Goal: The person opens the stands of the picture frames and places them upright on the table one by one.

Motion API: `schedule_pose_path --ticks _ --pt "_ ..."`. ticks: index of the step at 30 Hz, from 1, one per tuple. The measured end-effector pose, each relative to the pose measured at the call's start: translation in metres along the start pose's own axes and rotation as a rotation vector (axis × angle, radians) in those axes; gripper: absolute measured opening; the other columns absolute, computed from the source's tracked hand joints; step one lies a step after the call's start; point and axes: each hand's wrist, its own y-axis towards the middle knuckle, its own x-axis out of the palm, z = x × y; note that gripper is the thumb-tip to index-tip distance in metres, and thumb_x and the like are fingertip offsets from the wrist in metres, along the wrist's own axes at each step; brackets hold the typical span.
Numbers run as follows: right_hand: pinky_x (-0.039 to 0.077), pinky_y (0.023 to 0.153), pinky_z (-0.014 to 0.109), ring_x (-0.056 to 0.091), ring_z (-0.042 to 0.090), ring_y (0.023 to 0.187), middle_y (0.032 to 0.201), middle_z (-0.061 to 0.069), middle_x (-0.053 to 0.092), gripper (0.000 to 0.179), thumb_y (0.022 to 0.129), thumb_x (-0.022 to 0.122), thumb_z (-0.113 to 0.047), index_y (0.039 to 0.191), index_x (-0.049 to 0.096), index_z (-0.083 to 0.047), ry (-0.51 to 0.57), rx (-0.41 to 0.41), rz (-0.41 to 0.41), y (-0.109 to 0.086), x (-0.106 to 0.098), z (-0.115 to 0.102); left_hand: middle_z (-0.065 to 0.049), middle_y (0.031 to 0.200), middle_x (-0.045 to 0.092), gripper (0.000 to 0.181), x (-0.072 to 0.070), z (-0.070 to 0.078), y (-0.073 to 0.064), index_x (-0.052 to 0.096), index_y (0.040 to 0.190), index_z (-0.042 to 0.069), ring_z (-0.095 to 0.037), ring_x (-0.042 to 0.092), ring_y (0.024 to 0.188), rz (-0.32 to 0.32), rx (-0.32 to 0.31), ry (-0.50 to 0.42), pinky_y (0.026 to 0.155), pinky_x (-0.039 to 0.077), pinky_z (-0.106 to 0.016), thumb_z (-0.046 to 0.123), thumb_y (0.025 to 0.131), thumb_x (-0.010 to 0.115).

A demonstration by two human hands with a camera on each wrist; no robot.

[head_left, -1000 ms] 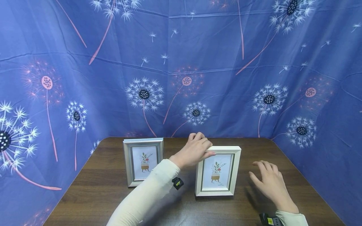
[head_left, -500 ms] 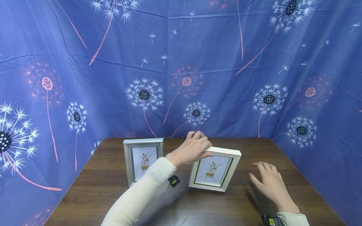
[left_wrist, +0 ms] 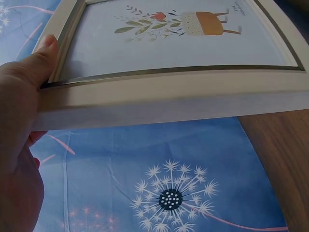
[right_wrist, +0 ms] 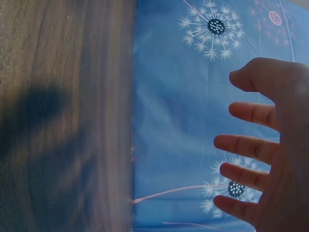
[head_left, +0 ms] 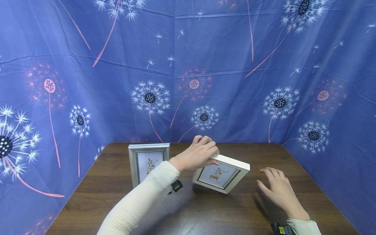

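With its thumb over the front, my left hand (head_left: 196, 154) grips a white picture frame (head_left: 221, 178) by the upper left corner. The picture frame is tilted, its right end lower, and shows a plant print behind the pane. Whether its bottom touches the table cannot be told. In the left wrist view, my thumb (left_wrist: 41, 60) presses on the front of the white picture frame (left_wrist: 178, 84); the other fingers are mostly hidden behind. To the right, apart from the frame, my right hand (head_left: 278, 191) has relaxed, spread fingers and holds nothing, as the right wrist view also shows.
A silver picture frame (head_left: 149, 159) with a similar print stands upright at left, partly covered by my left sleeve (head_left: 141, 202). Beneath is a brown wooden table (head_left: 223, 218). Blue dandelion-patterned cloth (head_left: 235, 98) hangs behind the table and along both sides.
The white picture frame has gone from standing upright to tilted, its lower end swinging left and its right upper corner dropping. My left forearm shifted slightly left. The right hand barely moved.
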Motion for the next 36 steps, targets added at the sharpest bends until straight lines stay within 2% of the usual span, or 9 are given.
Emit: schedule_pose_path --ticks 10,16,23,36 --pt "0.041 0.074 0.061 0.051 0.044 0.107 0.115 0.018 0.061 0.039 0.076 0.076 -0.017 0.112 0.063 -0.006 0.014 -0.094 0.042 0.004 0.003 -0.001 0.008 0.102 0.053 0.029 -0.006 -0.004 -0.007 0.058 0.1 0.021 -0.017 0.044 0.114 -0.003 0.034 -0.001 0.1 0.029 -0.045 0.045 0.087 0.068" --pt "0.041 0.076 0.062 0.052 0.043 0.107 0.115 0.018 0.061 0.04 0.076 0.076 -0.017 0.112 0.063 -0.008 0.015 -0.128 0.053 0.006 0.005 -0.002 0.009 0.103 0.054 0.03 -0.008 -0.007 -0.012 0.06 0.103 0.022 -0.017 0.044 0.115 0.006 0.049 -0.033 0.101 0.027 -0.046 0.043 0.084 0.071" --pt "0.041 0.075 0.061 0.052 0.043 0.107 0.115 0.017 0.06 0.039 0.076 0.077 -0.016 0.112 0.063 -0.008 0.015 -0.141 0.044 0.009 0.007 -0.006 0.009 0.099 0.056 0.031 -0.009 -0.009 -0.016 0.063 0.101 0.022 -0.017 0.045 0.113 0.035 0.077 -0.039 0.1 0.029 -0.047 0.043 0.082 0.074" --pt "0.041 0.079 0.061 0.054 0.042 0.106 0.114 0.017 0.061 0.041 0.073 0.075 -0.015 0.112 0.064 -0.006 0.065 -0.249 0.103 0.016 0.012 -0.01 0.009 0.097 0.056 0.03 -0.009 -0.013 -0.027 0.063 0.096 0.021 -0.018 0.047 0.112 0.124 0.128 -0.012 0.096 0.033 -0.048 0.035 0.077 0.081"
